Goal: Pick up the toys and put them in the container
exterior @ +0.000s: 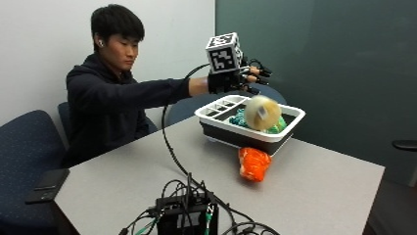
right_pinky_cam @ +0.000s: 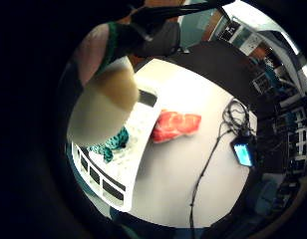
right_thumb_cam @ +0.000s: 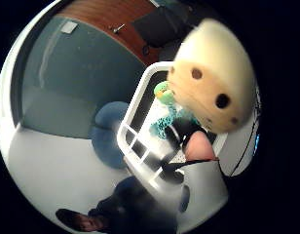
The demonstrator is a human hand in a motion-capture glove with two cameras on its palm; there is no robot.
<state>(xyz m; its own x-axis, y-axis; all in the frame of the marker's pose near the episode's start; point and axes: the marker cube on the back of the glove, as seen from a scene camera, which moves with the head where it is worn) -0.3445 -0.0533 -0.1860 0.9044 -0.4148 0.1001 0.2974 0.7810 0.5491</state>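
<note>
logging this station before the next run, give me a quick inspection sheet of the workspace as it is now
surface: grey table, bare beyond the things listed.
job's things: white container on the table's far side, holding teal and green toys; round cream toy in the air just above it, below the hand; orange-red toy lying on the table beside the container.
clutter: black box at the near edge; phone at the table's corner.
hand: gloved right hand above the container, fingers spread, holding nothing.
cables: a bundle at the black box, one cable running up to the hand.
surroundings: blue chairs, dark wall.
</note>
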